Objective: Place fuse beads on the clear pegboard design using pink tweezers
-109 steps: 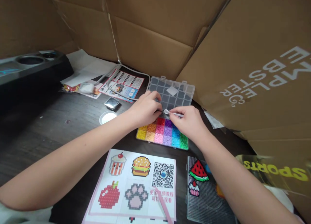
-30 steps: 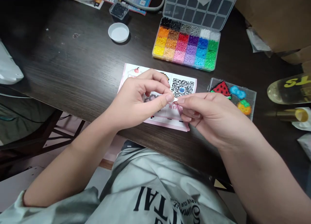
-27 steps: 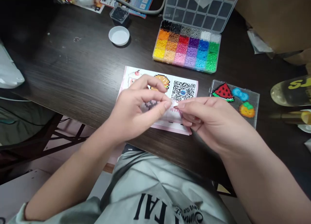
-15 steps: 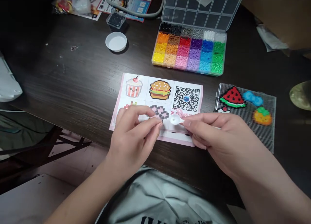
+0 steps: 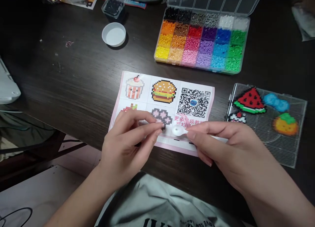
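Note:
My right hand point(image 5: 226, 148) grips a small white spoon point(image 5: 179, 131) with its bowl toward the left. A tiny dark speck shows in the bowl. The curved pink tips of what look like tweezers point(image 5: 185, 119) stick out of the same hand, just above the spoon. Left of the bowl, my left hand point(image 5: 131, 136) has its thumb and fingers pinched together; anything between them is too small to make out. Both hands hover over a printed pattern sheet point(image 5: 162, 74) with a burger, a cupcake, a paw-like shape and a QR code.
Behind the sheet stands an open bead box point(image 5: 197, 64) with many colours. A shallow white dish point(image 5: 114, 35) and a small tub of dark beads point(image 5: 113, 9) are at back left. On the right lies a clear pegboard point(image 5: 265, 143) bearing finished bead pieces, including a watermelon point(image 5: 251, 100).
The view has shifted, so the bead box and pegboard appear further right and larger. My hands keep nearly the same pose, the spoon still in the right one.

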`<state>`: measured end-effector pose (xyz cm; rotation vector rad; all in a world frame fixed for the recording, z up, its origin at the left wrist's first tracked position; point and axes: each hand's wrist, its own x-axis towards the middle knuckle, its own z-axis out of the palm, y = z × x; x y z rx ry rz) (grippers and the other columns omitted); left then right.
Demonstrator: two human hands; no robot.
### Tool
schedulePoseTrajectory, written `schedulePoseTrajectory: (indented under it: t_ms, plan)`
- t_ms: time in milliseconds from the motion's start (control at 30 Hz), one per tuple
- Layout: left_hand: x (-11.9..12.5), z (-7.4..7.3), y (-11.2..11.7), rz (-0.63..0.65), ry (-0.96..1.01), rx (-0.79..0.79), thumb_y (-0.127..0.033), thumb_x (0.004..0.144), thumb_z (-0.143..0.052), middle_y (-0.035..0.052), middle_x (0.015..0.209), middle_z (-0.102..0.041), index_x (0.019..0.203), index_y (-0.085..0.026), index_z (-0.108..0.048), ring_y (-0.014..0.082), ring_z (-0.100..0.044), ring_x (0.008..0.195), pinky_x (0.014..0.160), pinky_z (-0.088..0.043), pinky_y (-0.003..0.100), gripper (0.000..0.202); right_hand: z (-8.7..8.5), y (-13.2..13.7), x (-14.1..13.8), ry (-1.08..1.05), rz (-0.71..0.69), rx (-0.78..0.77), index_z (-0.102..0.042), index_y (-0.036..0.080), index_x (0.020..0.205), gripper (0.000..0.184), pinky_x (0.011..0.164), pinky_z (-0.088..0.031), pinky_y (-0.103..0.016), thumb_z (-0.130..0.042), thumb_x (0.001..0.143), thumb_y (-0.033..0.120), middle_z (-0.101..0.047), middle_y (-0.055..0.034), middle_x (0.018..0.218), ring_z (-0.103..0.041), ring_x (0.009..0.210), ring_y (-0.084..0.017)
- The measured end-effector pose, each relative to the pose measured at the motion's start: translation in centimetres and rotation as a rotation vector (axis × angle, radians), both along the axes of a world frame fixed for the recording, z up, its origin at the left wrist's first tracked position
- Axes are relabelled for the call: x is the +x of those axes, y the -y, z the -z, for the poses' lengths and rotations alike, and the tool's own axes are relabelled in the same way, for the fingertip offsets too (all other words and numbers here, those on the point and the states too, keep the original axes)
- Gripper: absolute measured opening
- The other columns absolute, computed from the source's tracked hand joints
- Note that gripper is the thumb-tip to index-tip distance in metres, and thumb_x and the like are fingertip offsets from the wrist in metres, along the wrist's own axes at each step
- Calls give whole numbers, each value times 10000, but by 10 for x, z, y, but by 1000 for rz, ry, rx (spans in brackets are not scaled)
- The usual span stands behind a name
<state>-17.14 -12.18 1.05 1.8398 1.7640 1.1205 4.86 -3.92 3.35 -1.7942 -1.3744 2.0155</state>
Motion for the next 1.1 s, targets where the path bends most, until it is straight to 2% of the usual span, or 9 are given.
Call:
schedulePoseTrajectory:
  t_ms: [100,167,333,600,867,1100]
  plan:
    - [-2,-1,1,-61,86,-15,-48,915,-738,12,1087,-701,1143,-323,-792,142,-661,909,662,-541,306,361,-2,-2,-2,15,-42,33,-650,227,543,556,444,-267,-277,-787,835,681,-535,-26,518,-412,541,-136]
    - [-3,-1,0,-47,84,-31,-30,909,-736,15,1081,-696,1128,-298,-796,134,-658,908,668,-538,296,351,-2,-2,-3,21,-55,63,-641,235,532,557,420,-250,-277,-775,842,679,-537,-30,505,-412,527,-140]
    - [-3,1,-2,78,-94,-23,-38,900,-733,31,1083,-726,1140,-281,-772,161,-637,891,737,-556,346,344,-4,-2,-2,3,-71,97,-616,239,512,549,406,-263,-271,-782,855,635,-550,-25,489,-413,503,-133]
    - [0,4,5,156,-322,16,-33,918,-699,61,1155,-762,1230,-256,-705,184,-624,884,786,-570,365,384,-1,0,0,15,-53,109,-646,235,543,532,396,-323,-262,-791,849,645,-599,-26,509,-477,478,-130]
    - [-2,-1,2,178,-261,-7,-37,891,-733,87,1155,-763,1157,-220,-756,170,-620,875,745,-576,327,324,-3,-4,-4,-6,-80,143,-622,235,515,518,371,-322,-242,-766,866,587,-577,-13,478,-459,426,-112]
    - [-4,-6,-2,159,-112,-86,-57,916,-721,37,1141,-783,1130,-282,-787,148,-615,828,717,-557,343,317,-3,-4,-3,-5,-82,173,-622,240,510,525,388,-314,-256,-775,866,594,-572,-19,475,-457,450,-122]
